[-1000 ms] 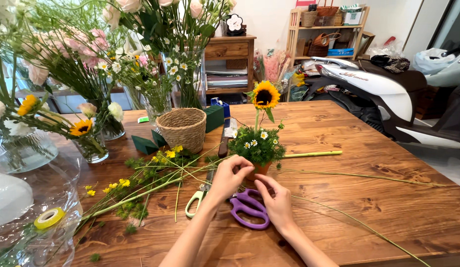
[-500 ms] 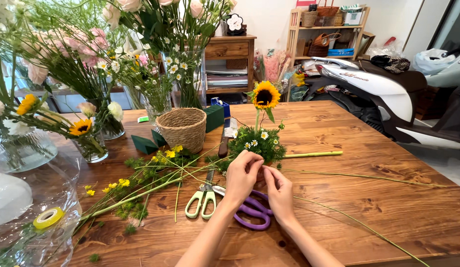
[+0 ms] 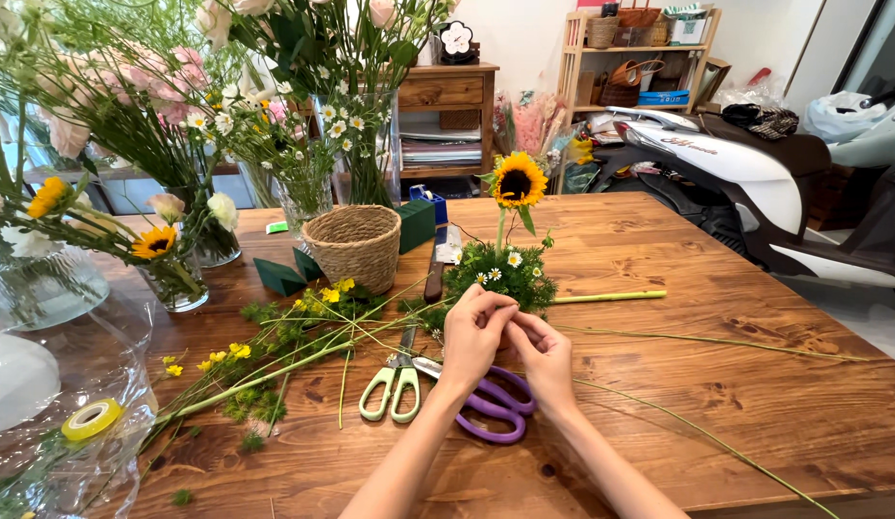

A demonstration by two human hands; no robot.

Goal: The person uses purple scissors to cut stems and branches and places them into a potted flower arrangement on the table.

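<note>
- Fingers of both hands meet just in front of a small flower arrangement (image 3: pixel 498 274) standing on the wooden table (image 3: pixel 755 384); a sunflower (image 3: pixel 519 180) rises upright from its low green mound dotted with small white daisies
- Left hand (image 3: pixel 473 332) is curled, its fingertips pinched close together at the front edge of the greenery; whatever lies between them is too small to make out, perhaps a thin stem or sprig
- Right hand (image 3: pixel 542 351) sits just beside it, its fingertips nearly closed and touching those of the left; I cannot tell whether it holds anything of its own
- Judgement on doing this well: work with the fingertips only, keep the pinch light so a thin stem is not crushed, and steady the wrists low over the table so the sunflower is not knocked askew
- Judgement: any piece going in should be angled toward the middle of the mound, and the daisies in front should be kept unbent
- Purple-handled scissors (image 3: pixel 494 410) lie on the table directly beneath the hands, and green-handled scissors (image 3: pixel 395 384) lie just to the left, blades crossing toward them
- Loose yellow-flowered stems (image 3: pixel 274 356) spread to the left near a woven basket (image 3: pixel 353 245), and a cut green stem (image 3: pixel 609 297) lies to the right of the arrangement
</note>
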